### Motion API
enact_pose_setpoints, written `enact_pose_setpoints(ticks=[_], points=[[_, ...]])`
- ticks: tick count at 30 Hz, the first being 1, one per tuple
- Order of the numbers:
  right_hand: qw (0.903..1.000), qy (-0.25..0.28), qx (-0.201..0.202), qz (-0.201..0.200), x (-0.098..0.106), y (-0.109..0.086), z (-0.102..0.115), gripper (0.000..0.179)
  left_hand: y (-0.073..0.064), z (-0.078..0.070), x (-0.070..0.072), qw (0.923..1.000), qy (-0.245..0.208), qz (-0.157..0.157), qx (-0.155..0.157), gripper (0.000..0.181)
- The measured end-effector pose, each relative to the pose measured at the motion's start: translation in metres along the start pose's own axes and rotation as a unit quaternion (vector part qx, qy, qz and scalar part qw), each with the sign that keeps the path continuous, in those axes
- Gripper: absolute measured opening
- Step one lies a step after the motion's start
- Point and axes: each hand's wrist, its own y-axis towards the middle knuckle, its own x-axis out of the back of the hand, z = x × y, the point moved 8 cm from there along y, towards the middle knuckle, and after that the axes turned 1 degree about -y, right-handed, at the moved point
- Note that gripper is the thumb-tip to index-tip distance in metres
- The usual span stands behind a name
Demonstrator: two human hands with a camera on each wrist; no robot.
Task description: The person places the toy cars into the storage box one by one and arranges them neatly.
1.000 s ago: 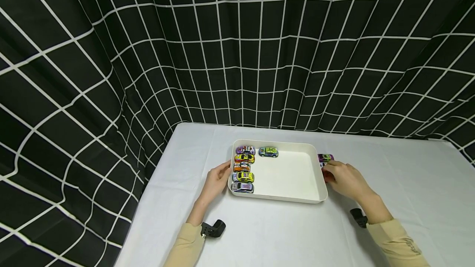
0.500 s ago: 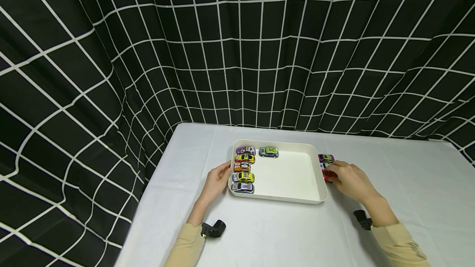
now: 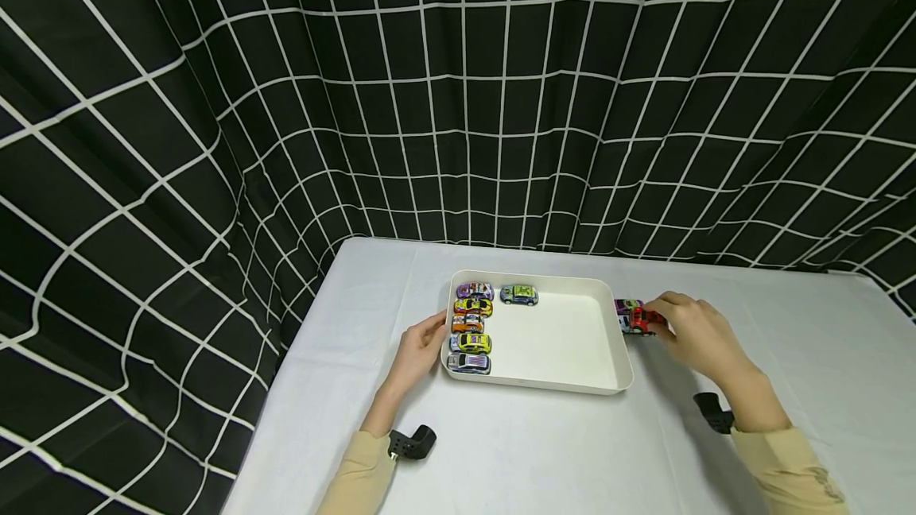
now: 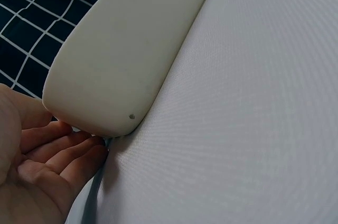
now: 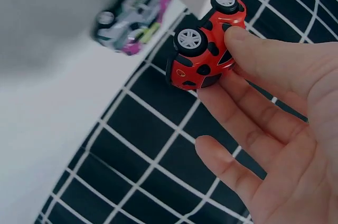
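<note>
My right hand (image 3: 697, 332) pinches a red toy car (image 5: 208, 49) with black spots between thumb and fingers. It is raised just right of the white tray (image 3: 561, 376). Behind the held car, a purple-and-green toy car (image 3: 626, 304) and a white toy car (image 3: 624, 324) are partly covered in the head view. My left hand (image 3: 417, 352) rests against the tray's left outer wall, its fingertips touching near the lower edge in the left wrist view. Inside the tray, several toy cars, among them an orange car (image 3: 467, 324), form a column along the left wall.
A green toy car (image 3: 519, 295) stands alone by the tray's back wall, right of the column. White cloth (image 3: 529, 451) covers the table. A black curtain with a white grid (image 3: 501, 102) hangs behind and to the left.
The red toy car has been lifted from its place beside the tray. My right hand has moved slightly right with it. The left hand and the tray stay nearly still.
</note>
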Motion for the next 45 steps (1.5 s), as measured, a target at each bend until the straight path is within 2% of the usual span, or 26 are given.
enact_pose_setpoints(ticks=[6,8,15,18,20,24,28,36,45], points=[[0.9999,-0.005,0.014,0.000,0.003,0.017,0.011,0.025,0.000,0.000,0.000,1.0000,-0.003,0.002,-0.005,0.037],[0.9998,-0.005,0.021,-0.001,0.002,0.023,0.017,0.024,-0.001,-0.001,0.000,0.9999,-0.011,0.005,0.008,0.038],[0.9993,0.010,0.037,0.003,-0.008,0.038,0.031,0.023,-0.011,-0.032,0.001,0.9999,-0.008,0.012,0.009,0.036],[0.9989,0.018,0.043,0.007,-0.014,0.045,0.037,0.021,-0.012,-0.034,0.001,0.9999,-0.001,0.012,0.009,0.036],[0.9986,0.021,0.048,0.010,-0.018,0.049,0.041,0.020,-0.011,-0.033,0.001,0.9999,-0.002,0.010,0.008,0.036],[0.9978,0.025,0.056,0.023,-0.028,0.059,0.051,0.019,-0.005,-0.014,0.000,0.9999,-0.006,0.005,0.008,0.036],[0.9967,0.029,0.061,0.045,-0.039,0.070,0.061,0.019,-0.001,0.000,0.000,1.0000,0.005,-0.002,-0.005,0.036],[0.9931,0.060,0.074,0.068,-0.055,0.085,0.078,0.018,0.000,0.002,0.000,0.9999,0.009,-0.002,-0.012,0.037],[0.9891,0.059,0.085,0.105,-0.076,0.098,0.093,0.017,0.001,0.001,0.001,0.9997,0.014,-0.003,-0.020,0.037]])
